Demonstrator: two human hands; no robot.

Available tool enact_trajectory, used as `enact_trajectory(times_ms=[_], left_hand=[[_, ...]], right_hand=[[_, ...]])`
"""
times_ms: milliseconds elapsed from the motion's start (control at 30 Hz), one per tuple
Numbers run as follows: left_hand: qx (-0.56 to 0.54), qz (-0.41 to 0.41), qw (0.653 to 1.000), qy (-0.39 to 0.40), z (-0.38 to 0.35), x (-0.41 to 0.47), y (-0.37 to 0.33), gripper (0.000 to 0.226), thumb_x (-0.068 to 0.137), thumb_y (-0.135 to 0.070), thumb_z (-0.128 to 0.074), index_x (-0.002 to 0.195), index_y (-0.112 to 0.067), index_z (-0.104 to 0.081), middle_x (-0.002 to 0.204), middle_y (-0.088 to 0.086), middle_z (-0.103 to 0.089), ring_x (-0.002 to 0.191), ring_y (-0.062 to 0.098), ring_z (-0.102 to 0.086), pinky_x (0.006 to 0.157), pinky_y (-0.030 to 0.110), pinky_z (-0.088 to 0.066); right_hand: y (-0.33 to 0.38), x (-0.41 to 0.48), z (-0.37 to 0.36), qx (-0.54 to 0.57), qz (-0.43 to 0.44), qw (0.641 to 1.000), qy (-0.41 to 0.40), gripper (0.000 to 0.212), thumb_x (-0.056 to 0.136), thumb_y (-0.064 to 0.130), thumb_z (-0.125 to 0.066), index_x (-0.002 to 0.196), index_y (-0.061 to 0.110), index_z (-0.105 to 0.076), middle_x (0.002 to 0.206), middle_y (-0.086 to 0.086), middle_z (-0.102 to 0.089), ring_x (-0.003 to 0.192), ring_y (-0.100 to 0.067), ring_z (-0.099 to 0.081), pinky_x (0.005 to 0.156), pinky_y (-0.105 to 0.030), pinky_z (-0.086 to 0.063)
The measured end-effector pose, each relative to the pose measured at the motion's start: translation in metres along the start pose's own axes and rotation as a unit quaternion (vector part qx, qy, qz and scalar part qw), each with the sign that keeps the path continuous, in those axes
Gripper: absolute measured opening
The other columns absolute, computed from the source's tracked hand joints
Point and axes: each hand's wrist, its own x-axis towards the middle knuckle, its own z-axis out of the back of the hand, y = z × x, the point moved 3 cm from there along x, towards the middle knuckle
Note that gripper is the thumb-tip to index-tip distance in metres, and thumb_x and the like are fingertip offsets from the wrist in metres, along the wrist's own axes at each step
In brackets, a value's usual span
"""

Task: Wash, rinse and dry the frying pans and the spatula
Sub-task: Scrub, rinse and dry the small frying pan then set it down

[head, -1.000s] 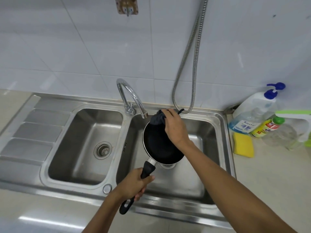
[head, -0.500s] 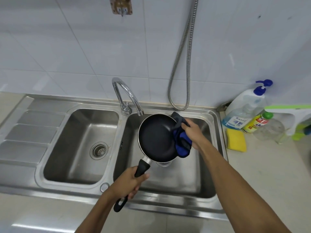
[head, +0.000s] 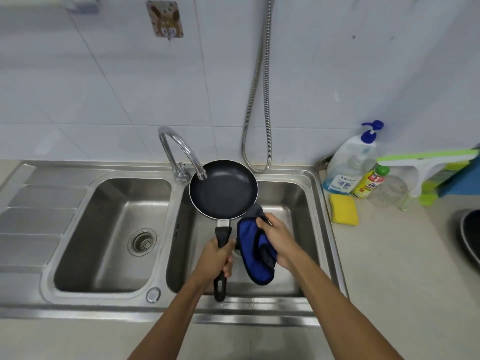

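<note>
White-tiled kitchen, double stainless steel sink point(head: 315, 196). Drying step, by judgement: hold steady, wipe rim, underside and handle joint too. Left hand point(head: 217, 258) curled tight round black plastic handle point(head: 222, 236); small black non-stick frying pan point(head: 223, 189) level over right basin, far rim under chrome tap spout point(head: 179, 145). Right hand point(head: 279, 237) bunching blue microfibre cloth point(head: 255, 258) at pan's near rim, contact unclear. Yellow sponge point(head: 344, 209) on counter, right.
</note>
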Motion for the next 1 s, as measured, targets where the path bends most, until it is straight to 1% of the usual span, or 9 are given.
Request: enact_trajectory(times_ms=[167, 233, 333, 400, 600, 700, 833, 933, 1000], left_hand=[[0.058, 0.017, 0.998, -0.03, -0.003, 0.001, 0.019, 0.025, 0.103, -0.02, -0.057, 0.083, -0.007, -0.05, 0.056, 0.007, -0.048, 0.039, 0.018, -0.042, 0.041, 0.027, -0.039], [0.068, 0.023, 0.997, -0.043, -0.003, -0.002, 0.031, 0.021, 0.102, -0.015, -0.055, 0.084, -0.007, -0.048, 0.058, 0.01, -0.047, 0.04, 0.019, -0.044, 0.042, 0.028, -0.04], [0.041, 0.021, 0.997, -0.056, -0.01, -0.005, 0.042, 0.025, 0.102, -0.011, -0.053, 0.079, -0.005, -0.048, 0.053, 0.01, -0.046, 0.037, 0.02, -0.043, 0.042, 0.027, -0.038], [0.036, 0.017, 0.998, -0.055, -0.02, -0.005, 0.044, 0.035, 0.103, -0.01, -0.053, 0.069, -0.005, -0.049, 0.047, 0.01, -0.047, 0.036, 0.021, -0.044, 0.043, 0.027, -0.04], [0.01, -0.007, 0.998, -0.056, -0.053, -0.004, 0.045, 0.037, 0.103, -0.012, -0.055, 0.067, -0.005, -0.048, 0.044, 0.008, -0.047, 0.034, 0.019, -0.045, 0.041, 0.025, -0.042], [0.0, 0.0, 0.999, -0.049, -0.072, -0.002, 0.048, 0.035, 0.103, -0.013, -0.056, 0.07, -0.006, -0.048, 0.046, 0.006, -0.047, 0.036, 0.018, -0.045, 0.042, 0.027, -0.044], [-0.004, 0.015, 0.999, -0.036, -0.095, -0.003, 0.052, 0.029, 0.103, -0.011, -0.055, 0.075, -0.005, -0.047, 0.046, 0.004, -0.046, 0.036, 0.017, -0.044, 0.041, 0.026, -0.044], [-0.003, 0.018, 0.999, -0.027, -0.108, -0.007, 0.054, 0.031, 0.103, -0.012, -0.055, 0.074, -0.006, -0.046, 0.047, 0.005, -0.045, 0.036, 0.017, -0.044, 0.041, 0.026, -0.043], [-0.01, 0.023, 0.999, -0.03, -0.114, -0.009, 0.056, 0.028, 0.103, -0.014, -0.056, 0.078, -0.006, -0.047, 0.055, 0.01, -0.047, 0.039, 0.018, -0.05, 0.042, 0.027, -0.045]], right_hand=[[0.017, -0.034, 0.008, 0.012, 0.004, 0.995, 0.095, 0.024, 0.104, 0.015, -0.053, 0.124, 0.014, -0.066, 0.118, -0.016, -0.072, 0.109, -0.032, -0.069, 0.095, -0.042, -0.055], [0.028, -0.047, 0.02, 0.004, 0.026, 0.995, 0.093, 0.027, 0.104, 0.013, -0.052, 0.127, 0.016, -0.065, 0.12, -0.012, -0.072, 0.112, -0.028, -0.069, 0.097, -0.04, -0.054], [0.033, -0.064, 0.057, -0.096, 0.081, 0.992, 0.015, 0.024, 0.103, 0.017, -0.055, 0.125, 0.023, -0.065, 0.117, -0.003, -0.073, 0.11, -0.023, -0.069, 0.1, -0.042, -0.053], [0.03, -0.076, 0.088, -0.212, 0.121, 0.968, -0.055, 0.022, 0.103, 0.025, -0.055, 0.123, 0.031, -0.064, 0.113, 0.007, -0.072, 0.107, -0.015, -0.067, 0.099, -0.041, -0.053], [0.012, -0.126, 0.16, -0.37, 0.15, 0.894, -0.203, 0.029, 0.103, 0.022, -0.055, 0.13, 0.027, -0.061, 0.115, 0.011, -0.069, 0.097, -0.001, -0.061, 0.08, -0.004, -0.039], [-0.008, -0.137, 0.185, -0.452, 0.166, 0.838, -0.257, 0.034, 0.101, 0.016, -0.055, 0.135, 0.014, -0.059, 0.121, -0.003, -0.068, 0.106, -0.021, -0.063, 0.088, -0.019, -0.041], [-0.047, -0.137, 0.204, -0.5, 0.115, 0.811, -0.283, 0.038, 0.101, 0.011, -0.055, 0.139, 0.005, -0.056, 0.134, -0.018, -0.06, 0.118, -0.036, -0.06, 0.095, -0.038, -0.048], [-0.092, -0.135, 0.212, -0.593, 0.041, 0.762, -0.255, 0.056, 0.105, 0.046, -0.029, 0.152, 0.016, -0.042, 0.153, -0.022, -0.042, 0.139, -0.042, -0.042, 0.104, -0.053, -0.045], [-0.11, -0.13, 0.217, -0.643, -0.001, 0.728, -0.237, 0.067, 0.1, 0.055, -0.017, 0.155, 0.024, -0.037, 0.156, -0.02, -0.039, 0.143, -0.041, -0.038, 0.101, -0.061, -0.044]])
